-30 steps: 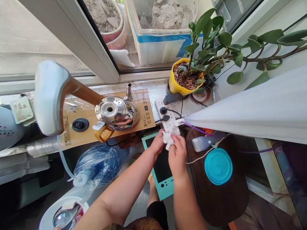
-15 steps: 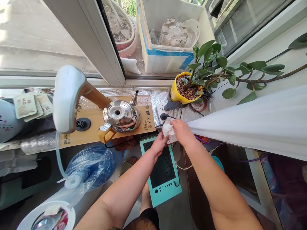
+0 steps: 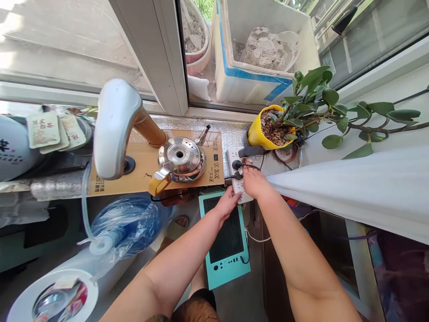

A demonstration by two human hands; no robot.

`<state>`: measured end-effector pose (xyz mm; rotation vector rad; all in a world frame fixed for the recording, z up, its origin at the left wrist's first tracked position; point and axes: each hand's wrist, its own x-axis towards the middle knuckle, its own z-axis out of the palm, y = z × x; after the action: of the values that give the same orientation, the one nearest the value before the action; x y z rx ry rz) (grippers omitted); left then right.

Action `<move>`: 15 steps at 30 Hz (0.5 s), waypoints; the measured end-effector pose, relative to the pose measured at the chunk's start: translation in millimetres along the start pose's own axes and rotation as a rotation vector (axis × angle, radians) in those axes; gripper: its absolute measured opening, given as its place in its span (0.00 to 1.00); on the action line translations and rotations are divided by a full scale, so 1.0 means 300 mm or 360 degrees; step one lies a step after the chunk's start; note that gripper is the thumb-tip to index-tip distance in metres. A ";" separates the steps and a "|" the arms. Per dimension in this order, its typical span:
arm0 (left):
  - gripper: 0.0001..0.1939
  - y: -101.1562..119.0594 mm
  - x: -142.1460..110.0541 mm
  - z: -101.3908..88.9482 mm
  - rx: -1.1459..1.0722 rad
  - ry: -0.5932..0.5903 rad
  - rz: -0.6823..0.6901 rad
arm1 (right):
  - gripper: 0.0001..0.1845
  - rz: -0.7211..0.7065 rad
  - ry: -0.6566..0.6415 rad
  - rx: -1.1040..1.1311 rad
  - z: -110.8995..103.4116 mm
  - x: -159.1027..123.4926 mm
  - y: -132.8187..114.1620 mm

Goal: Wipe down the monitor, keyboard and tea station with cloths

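A white power strip (image 3: 238, 184) lies at the edge of the sill, with black plugs (image 3: 236, 164) and a dark adapter (image 3: 250, 151) in it. My left hand (image 3: 228, 201) grips the strip's near end between thumb and fingers. Against the strip's right side, beside the plugs, rests my right hand (image 3: 254, 180). Its fingers point away from me, partly under a black cord, and its palm side is hidden. The crumpled white tissue it held earlier does not show now.
Left of the strip, a steel kettle (image 3: 182, 158) stands on a brown tea-making board (image 3: 214, 176). Behind is a yellow flowerpot (image 3: 259, 132) with a spreading plant. A turquoise computer case (image 3: 228, 277) sits below my hands; a white curtain (image 3: 335, 185) hangs at right.
My right hand has moved forward along the power strip toward the plugs, and the white tissue has gone out of sight. My left hand still holds the near end. The view has shifted left.
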<state>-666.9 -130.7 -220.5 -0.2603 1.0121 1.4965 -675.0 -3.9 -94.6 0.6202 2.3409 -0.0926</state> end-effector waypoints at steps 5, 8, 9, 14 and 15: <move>0.30 0.008 -0.012 0.004 -0.0009 -0.0035 0.0009 | 0.34 -0.0005 -0.0101 -0.0010 -0.033 0.033 0.004; 0.29 0.008 -0.013 0.010 -0.0016 -0.0013 0.0029 | 0.37 -0.0027 -0.0092 -0.0035 -0.037 0.010 -0.006; 0.29 0.008 -0.012 0.013 -0.0019 -0.0007 0.0034 | 0.37 -0.0028 -0.0083 -0.0042 -0.036 -0.002 -0.009; 0.28 0.009 -0.012 0.020 -0.0031 0.0024 0.0054 | 0.23 0.0013 -0.0042 -0.0022 -0.030 -0.042 -0.013; 0.27 0.009 -0.013 0.020 -0.0031 0.0028 0.0056 | 0.21 0.0021 -0.0026 -0.0008 -0.031 -0.042 -0.011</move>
<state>-666.1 -128.9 -213.1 -0.2714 1.0213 1.5391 -674.1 -9.8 -79.9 0.6296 2.3206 -0.0853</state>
